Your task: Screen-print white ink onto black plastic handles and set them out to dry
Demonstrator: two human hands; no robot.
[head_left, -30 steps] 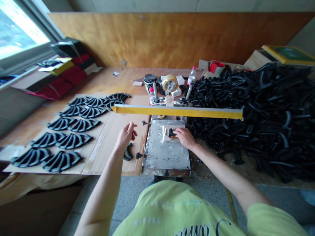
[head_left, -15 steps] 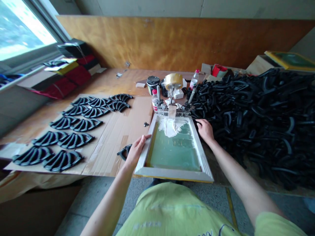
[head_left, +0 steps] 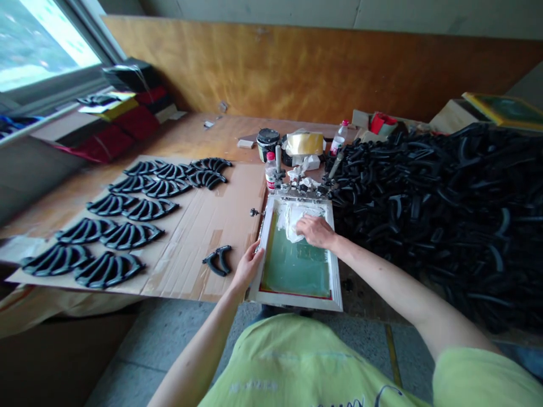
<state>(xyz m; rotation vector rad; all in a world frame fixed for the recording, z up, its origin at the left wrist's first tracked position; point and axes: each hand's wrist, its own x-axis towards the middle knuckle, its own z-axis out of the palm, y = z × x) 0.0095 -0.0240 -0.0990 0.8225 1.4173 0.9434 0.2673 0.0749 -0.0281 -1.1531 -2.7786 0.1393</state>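
Note:
The silk-screen frame (head_left: 338,282), pale-edged with green mesh (head_left: 292,268), lies in front of me, held at its far end by a metal clamp (head_left: 299,195). My left hand (head_left: 248,265) grips the left edge of the frame. Over the upper mesh, my right hand (head_left: 316,230) is closed on a small scraper, mostly hidden by the fingers and white ink. A patch of thick white ink (head_left: 291,217) lies beside its fingertips. Left of my left hand, a pair of curved black plastic parts (head_left: 218,260) rests on cardboard (head_left: 186,237).
Rows of curved black parts (head_left: 111,270) cover the cardboard's left side. A large heap of black parts (head_left: 424,209) fills the right. Behind the clamp stand a black tub (head_left: 268,142), a tape roll (head_left: 304,144) and two bottles, one nearer (head_left: 270,172) and one farther (head_left: 340,137).
My right hand has moved left from the frame's right side onto the mesh and taken the scraper. The frame looks lower, and my left hand has slid slightly nearer me along its edge.

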